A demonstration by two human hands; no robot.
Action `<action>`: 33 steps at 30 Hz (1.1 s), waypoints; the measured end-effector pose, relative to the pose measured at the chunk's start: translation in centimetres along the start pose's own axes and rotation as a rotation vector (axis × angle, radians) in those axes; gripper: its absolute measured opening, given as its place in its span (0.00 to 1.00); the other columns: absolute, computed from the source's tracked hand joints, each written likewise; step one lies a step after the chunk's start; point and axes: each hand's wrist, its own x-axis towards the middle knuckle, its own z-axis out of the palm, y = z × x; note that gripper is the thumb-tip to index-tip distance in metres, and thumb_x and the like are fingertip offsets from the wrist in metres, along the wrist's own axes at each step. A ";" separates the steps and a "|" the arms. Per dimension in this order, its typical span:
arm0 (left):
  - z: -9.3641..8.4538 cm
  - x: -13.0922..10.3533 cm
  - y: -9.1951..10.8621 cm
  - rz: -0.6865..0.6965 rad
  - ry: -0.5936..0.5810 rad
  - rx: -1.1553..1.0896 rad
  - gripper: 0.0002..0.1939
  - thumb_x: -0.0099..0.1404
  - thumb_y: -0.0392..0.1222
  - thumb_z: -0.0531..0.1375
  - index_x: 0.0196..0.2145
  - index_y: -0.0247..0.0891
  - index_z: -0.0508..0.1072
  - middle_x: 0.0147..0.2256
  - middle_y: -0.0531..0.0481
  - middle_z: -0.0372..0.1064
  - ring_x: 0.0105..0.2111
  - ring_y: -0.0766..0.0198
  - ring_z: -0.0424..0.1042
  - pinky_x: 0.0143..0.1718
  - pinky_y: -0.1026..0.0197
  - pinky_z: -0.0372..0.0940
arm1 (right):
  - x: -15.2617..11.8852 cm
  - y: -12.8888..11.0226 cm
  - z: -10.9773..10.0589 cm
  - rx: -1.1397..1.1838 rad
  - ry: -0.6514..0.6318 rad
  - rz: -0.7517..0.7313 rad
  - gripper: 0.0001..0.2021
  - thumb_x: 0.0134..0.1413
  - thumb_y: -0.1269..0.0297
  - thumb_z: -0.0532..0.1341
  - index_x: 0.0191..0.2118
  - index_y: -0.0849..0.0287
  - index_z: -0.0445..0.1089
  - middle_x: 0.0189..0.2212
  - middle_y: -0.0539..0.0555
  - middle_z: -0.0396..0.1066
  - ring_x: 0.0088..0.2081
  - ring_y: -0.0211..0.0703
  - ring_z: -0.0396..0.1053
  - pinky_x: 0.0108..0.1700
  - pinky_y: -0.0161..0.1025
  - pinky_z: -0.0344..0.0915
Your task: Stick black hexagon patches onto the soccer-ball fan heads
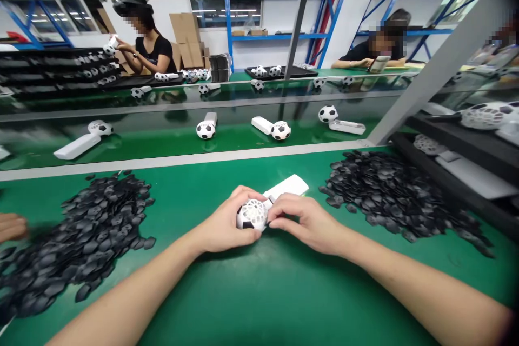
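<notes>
head-worn view, facing forward and down, hands near

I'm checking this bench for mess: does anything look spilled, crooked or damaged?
Nothing looks clearly damaged. The heap of black pieces on the right ends in a straggling tail, so it looks slightly spilled. The ball in the left hand shows bare white lattice, with no break visible.

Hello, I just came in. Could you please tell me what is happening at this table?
The left hand grips a white, ball-shaped part with a few black patches. The right hand has its fingertips at the ball's side. A white handle extends behind it. Piles of small black pieces lie to the left and right. Beyond, similar units rest on a green surface.
</notes>
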 end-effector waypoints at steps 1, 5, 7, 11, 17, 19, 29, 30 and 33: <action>-0.3 0.0 -0.1 -0.001 -0.014 0.002 0.25 0.49 0.34 0.61 0.46 0.42 0.63 0.45 0.49 0.57 0.45 0.59 0.61 0.48 0.56 0.57 | 0.0 0.2 -0.2 -0.012 0.018 0.004 0.02 0.53 0.69 0.59 0.31 0.58 0.68 0.28 0.49 0.67 0.32 0.35 0.63 0.36 0.34 0.59; -1.5 -0.1 -0.5 -0.054 -0.099 -0.073 0.27 0.51 0.37 0.60 0.50 0.43 0.61 0.45 0.50 0.60 0.43 0.59 0.64 0.44 0.58 0.59 | 0.0 0.5 -0.8 -0.095 0.106 -0.019 0.02 0.53 0.68 0.59 0.31 0.57 0.69 0.29 0.50 0.67 0.33 0.38 0.62 0.39 0.37 0.58; -1.5 -0.2 -0.4 -0.085 -0.094 -0.072 0.28 0.51 0.35 0.59 0.51 0.43 0.58 0.46 0.50 0.60 0.41 0.60 0.64 0.42 0.59 0.60 | 0.0 0.3 -0.6 -0.134 0.099 -0.056 0.02 0.53 0.68 0.60 0.31 0.57 0.70 0.29 0.50 0.68 0.34 0.40 0.61 0.39 0.39 0.58; -0.9 -0.3 0.1 -0.077 -0.016 0.068 0.27 0.49 0.33 0.58 0.48 0.42 0.59 0.45 0.50 0.59 0.39 0.61 0.64 0.39 0.60 0.60 | 0.3 0.1 0.4 -0.142 0.050 -0.115 0.01 0.51 0.68 0.61 0.30 0.57 0.70 0.29 0.50 0.68 0.34 0.40 0.60 0.38 0.38 0.57; -0.8 -0.2 0.5 -0.046 -0.022 0.108 0.25 0.49 0.34 0.58 0.46 0.41 0.60 0.44 0.49 0.59 0.41 0.59 0.62 0.43 0.58 0.60 | 1.0 0.3 1.5 -0.181 0.084 -0.127 0.01 0.51 0.67 0.62 0.30 0.56 0.69 0.29 0.48 0.68 0.35 0.39 0.62 0.39 0.39 0.54; -0.8 -0.2 0.5 -0.043 -0.012 0.112 0.25 0.48 0.35 0.58 0.46 0.41 0.60 0.43 0.49 0.59 0.41 0.59 0.63 0.42 0.57 0.60 | 1.1 0.4 1.6 -0.195 0.073 -0.123 0.03 0.51 0.66 0.61 0.29 0.57 0.69 0.29 0.48 0.68 0.35 0.39 0.62 0.39 0.39 0.53; 0.0 -0.2 0.6 -0.064 0.071 0.106 0.22 0.50 0.37 0.60 0.44 0.41 0.61 0.41 0.51 0.60 0.40 0.61 0.63 0.41 0.58 0.60 | 1.2 0.0 1.9 -0.186 0.103 -0.049 0.09 0.52 0.62 0.61 0.25 0.58 0.64 0.25 0.47 0.65 0.31 0.37 0.61 0.37 0.37 0.52; 0.0 -0.2 0.6 -0.057 0.073 0.103 0.22 0.50 0.36 0.60 0.44 0.41 0.61 0.42 0.51 0.60 0.40 0.61 0.63 0.42 0.58 0.60 | 1.2 -0.1 1.9 -0.187 0.100 -0.042 0.09 0.51 0.62 0.61 0.25 0.58 0.64 0.24 0.46 0.65 0.31 0.37 0.60 0.37 0.37 0.52; 0.1 -0.3 0.5 -0.039 0.079 0.089 0.22 0.50 0.35 0.60 0.44 0.41 0.60 0.43 0.51 0.59 0.42 0.61 0.62 0.43 0.58 0.59 | 1.3 -0.2 1.9 -0.187 0.084 -0.019 0.09 0.51 0.63 0.62 0.25 0.59 0.63 0.24 0.46 0.64 0.30 0.37 0.60 0.36 0.37 0.51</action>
